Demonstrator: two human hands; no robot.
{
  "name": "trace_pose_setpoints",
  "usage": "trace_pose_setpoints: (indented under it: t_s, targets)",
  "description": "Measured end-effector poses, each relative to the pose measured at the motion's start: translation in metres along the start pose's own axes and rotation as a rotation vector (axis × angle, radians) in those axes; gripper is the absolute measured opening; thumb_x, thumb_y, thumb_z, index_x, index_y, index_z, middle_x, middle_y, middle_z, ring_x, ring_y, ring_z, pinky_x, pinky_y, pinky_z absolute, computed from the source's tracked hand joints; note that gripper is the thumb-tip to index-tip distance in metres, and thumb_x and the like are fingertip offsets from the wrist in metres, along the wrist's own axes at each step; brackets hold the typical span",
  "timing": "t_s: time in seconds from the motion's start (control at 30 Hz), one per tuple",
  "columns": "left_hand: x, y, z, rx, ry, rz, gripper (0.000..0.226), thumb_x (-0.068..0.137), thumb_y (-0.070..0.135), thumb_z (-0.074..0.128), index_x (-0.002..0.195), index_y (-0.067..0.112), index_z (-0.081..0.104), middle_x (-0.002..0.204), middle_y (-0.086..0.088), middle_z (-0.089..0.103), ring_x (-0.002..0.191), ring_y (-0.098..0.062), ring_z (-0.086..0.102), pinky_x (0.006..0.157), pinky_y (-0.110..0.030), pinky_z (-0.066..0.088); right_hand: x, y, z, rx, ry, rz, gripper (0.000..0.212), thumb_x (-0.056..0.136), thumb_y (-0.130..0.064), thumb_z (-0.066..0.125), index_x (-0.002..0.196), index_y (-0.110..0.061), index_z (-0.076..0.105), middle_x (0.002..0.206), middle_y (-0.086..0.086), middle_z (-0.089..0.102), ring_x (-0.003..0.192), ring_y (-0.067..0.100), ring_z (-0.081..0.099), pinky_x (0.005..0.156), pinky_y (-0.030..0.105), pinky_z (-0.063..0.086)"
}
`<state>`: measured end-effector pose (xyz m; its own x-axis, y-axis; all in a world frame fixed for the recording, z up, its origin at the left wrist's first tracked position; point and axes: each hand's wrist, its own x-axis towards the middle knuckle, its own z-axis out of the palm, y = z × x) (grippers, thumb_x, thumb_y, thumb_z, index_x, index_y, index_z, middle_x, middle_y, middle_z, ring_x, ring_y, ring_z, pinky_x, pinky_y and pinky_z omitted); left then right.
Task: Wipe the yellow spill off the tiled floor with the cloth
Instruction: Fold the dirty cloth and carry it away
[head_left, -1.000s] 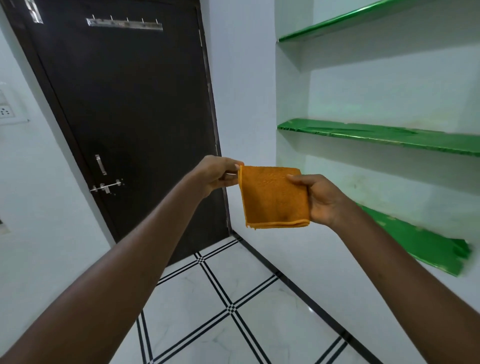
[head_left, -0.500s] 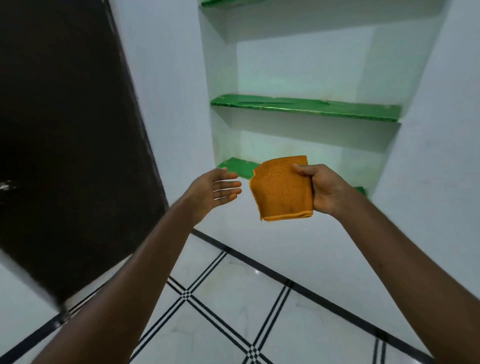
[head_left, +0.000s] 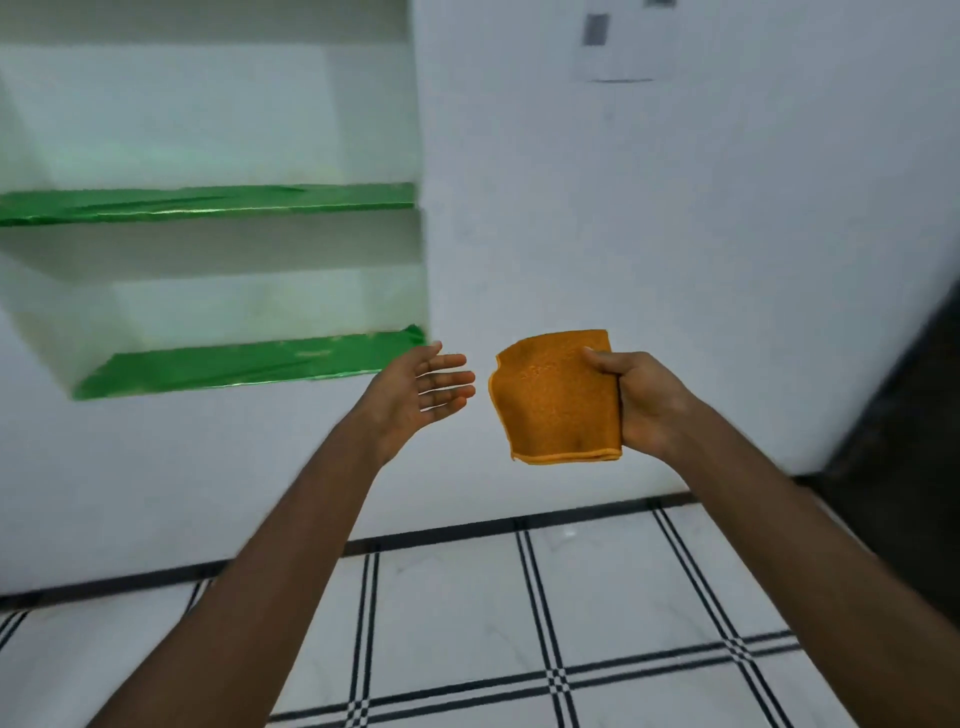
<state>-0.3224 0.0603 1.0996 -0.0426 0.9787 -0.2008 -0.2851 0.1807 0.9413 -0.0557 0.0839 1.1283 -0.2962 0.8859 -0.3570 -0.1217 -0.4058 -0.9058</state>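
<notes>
1. The right hand (head_left: 647, 402) grips the folded orange cloth (head_left: 556, 397) in mid-air, above the tiled floor (head_left: 452, 618).
2. The left hand (head_left: 415, 395) is beside the cloth, fingers spread, holding nothing.

Single head-worn view, looking forward and down. Faces the white wall (head_left: 675, 260), close. Tiled floor (head_left: 467, 623) below the wall.

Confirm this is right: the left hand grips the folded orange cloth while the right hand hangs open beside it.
Not right: the hands are swapped. The head view shows the right hand gripping the folded orange cloth, while the left hand is open beside it.
</notes>
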Motion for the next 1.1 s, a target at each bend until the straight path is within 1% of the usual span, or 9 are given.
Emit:
trace_pose_setpoints:
  t_s: [0.13,0.23,0.3,0.43,0.53,0.67,0.83,0.97,1.1]
  targets:
    - [0.016,-0.021,0.109,0.072,-0.195,-0.027,0.044,0.101,0.039,0.056,0.125,0.005,0.068,0.118,-0.016,0.074,0.111,-0.031,0.072,0.094,-0.039,0.058,-0.064,-0.002,-0.095,0.071,0.187,-0.044,0.045,0.100,-0.032,0.059,0.142,-0.018,0.049,0.131,0.014,0.065,0.116,0.040,0.064,0.084,0.055,0.057]
    - [0.011,-0.046,0.210,0.141,-0.360,-0.049,0.042,0.102,0.039,0.054,0.125,0.007,0.068,0.118,-0.014,0.075,0.109,-0.029,0.073,0.095,-0.039,0.058,-0.128,0.001,-0.176,0.142,0.338,-0.071,0.052,0.097,-0.034,0.063,0.144,-0.019,0.046,0.132,0.014,0.064,0.116,0.042,0.064,0.088,0.058,0.056]
    - [0.003,-0.064,0.273,0.163,-0.450,-0.064,0.042,0.102,0.039,0.053,0.126,0.007,0.067,0.117,-0.014,0.075,0.109,-0.029,0.073,0.094,-0.039,0.058,-0.172,0.005,-0.224,0.156,0.427,-0.101,0.050,0.099,-0.034,0.061,0.143,-0.017,0.045,0.130,0.014,0.064,0.114,0.040,0.065,0.081,0.055,0.058]
    - [-0.039,-0.113,0.428,0.184,-0.624,-0.115,0.042,0.102,0.037,0.054,0.126,0.005,0.067,0.117,-0.016,0.075,0.110,-0.030,0.073,0.096,-0.040,0.057,-0.283,0.016,-0.334,0.204,0.629,-0.148,0.046,0.101,-0.034,0.058,0.140,-0.018,0.042,0.128,0.014,0.061,0.112,0.041,0.062,0.077,0.055,0.055]
    - [-0.071,-0.145,0.517,0.189,-0.714,-0.137,0.041,0.102,0.036,0.055,0.124,0.005,0.068,0.117,-0.017,0.075,0.111,-0.031,0.072,0.096,-0.040,0.058,-0.348,0.022,-0.397,0.233,0.728,-0.158,0.044,0.099,-0.033,0.059,0.138,-0.020,0.042,0.125,0.013,0.061,0.109,0.040,0.062,0.074,0.054,0.054]
    - [-0.121,-0.190,0.642,0.188,-0.842,-0.182,0.040,0.102,0.036,0.055,0.123,0.004,0.068,0.116,-0.017,0.075,0.107,-0.029,0.073,0.088,-0.036,0.060,-0.444,0.033,-0.484,0.262,0.868,-0.203,0.044,0.100,-0.034,0.058,0.140,-0.022,0.045,0.127,0.011,0.062,0.111,0.040,0.063,0.077,0.053,0.054]
    - [-0.168,-0.241,0.760,0.229,-0.972,-0.230,0.040,0.102,0.036,0.055,0.122,0.004,0.069,0.115,-0.017,0.075,0.106,-0.028,0.074,0.086,-0.035,0.060,-0.528,0.056,-0.571,0.344,0.981,-0.234,0.047,0.098,-0.036,0.061,0.141,-0.022,0.048,0.132,0.012,0.062,0.116,0.041,0.062,0.092,0.057,0.053]
    - [-0.198,-0.290,0.846,0.296,-1.071,-0.258,0.038,0.104,0.035,0.052,0.120,0.006,0.069,0.112,-0.015,0.076,0.102,-0.026,0.076,0.085,-0.034,0.060,-0.579,0.081,-0.637,0.430,1.062,-0.252,0.044,0.099,-0.034,0.059,0.140,-0.020,0.050,0.132,0.013,0.063,0.116,0.041,0.063,0.091,0.057,0.054]
    - [-0.208,-0.346,0.924,0.349,-1.146,-0.294,0.039,0.104,0.037,0.051,0.122,0.007,0.069,0.113,-0.014,0.076,0.104,-0.026,0.075,0.091,-0.038,0.060,-0.609,0.106,-0.707,0.498,1.129,-0.242,0.047,0.098,-0.033,0.061,0.141,-0.018,0.049,0.132,0.014,0.063,0.116,0.042,0.063,0.093,0.058,0.054]
